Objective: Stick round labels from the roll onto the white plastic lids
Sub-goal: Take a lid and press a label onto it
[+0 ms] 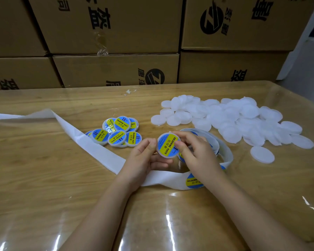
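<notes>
Head view: left hand (145,156) steadies the lid (168,145) from below above the surface (43,178); right hand (192,151) presses the label (167,144) flat, probably seating it. Roll (223,153) just beside.

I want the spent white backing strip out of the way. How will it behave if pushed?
Probably floppy: the backing strip twists and lifts off the table. Likely light, so it would crumple rather than slide. It runs on to the label roll, which may tug along.
</notes>
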A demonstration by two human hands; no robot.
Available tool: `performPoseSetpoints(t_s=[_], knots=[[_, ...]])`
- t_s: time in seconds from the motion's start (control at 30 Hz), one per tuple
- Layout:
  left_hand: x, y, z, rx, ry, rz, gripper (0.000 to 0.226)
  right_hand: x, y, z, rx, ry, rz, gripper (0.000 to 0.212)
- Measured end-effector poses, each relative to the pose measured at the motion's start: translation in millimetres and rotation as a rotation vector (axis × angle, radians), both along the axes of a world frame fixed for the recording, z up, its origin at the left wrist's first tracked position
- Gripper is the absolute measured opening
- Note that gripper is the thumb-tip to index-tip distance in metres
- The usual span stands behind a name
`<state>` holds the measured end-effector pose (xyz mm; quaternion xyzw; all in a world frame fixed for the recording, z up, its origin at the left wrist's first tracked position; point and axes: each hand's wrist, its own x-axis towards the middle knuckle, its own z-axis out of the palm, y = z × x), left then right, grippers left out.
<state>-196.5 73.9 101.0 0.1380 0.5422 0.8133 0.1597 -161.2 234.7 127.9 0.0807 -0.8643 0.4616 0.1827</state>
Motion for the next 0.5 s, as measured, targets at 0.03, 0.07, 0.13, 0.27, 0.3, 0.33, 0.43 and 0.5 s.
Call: performPoseSetpoints(t_s=[0.03,0.07,0.13,0.27,0.3,0.33,0.43,0.5], knots=[[0.0,-0.2,-0.1,0.0,0.007,0.006,0.031,-0.8,0.1,0.0,-0.019,0.004,0.001,0.022],[-0.1,-0.5,-0.3,-0.007,0.02,0.011,0.032,-1.3,0.2,-0.3,-0.024,0.006,0.001,0.022],[0.3,-0.5,-1.1,-0.04,0.047,0.009,0.034,-1.5,-0.6,-1.7,0.007,0.016,-0.02,0.022],[2.9,1.7,-2.1,-0.082,0.073,-0.007,0.035,-0.2,0.3,-1.7,0.003,0.056,-0.052,0.022],[3.1,2.0,-2.2,-0.084,0.078,0.002,0.035,-0.6,1.1,-1.4,-0.022,0.056,-0.045,0.021],[2.8,1.7,-2.5,-0.086,0.081,0.016,0.035,-0.9,1.7,-1.1,-0.036,0.051,-0.035,0.02],[1.2,0.3,-2.8,-0.081,0.086,0.059,0.035,-0.2,1.5,-0.3,-0.024,0.012,0.013,0.023],[0.2,-0.7,-2.4,-0.084,0.08,0.082,0.031,0.6,0.6,-0.1,-0.005,-0.011,0.047,0.028]])
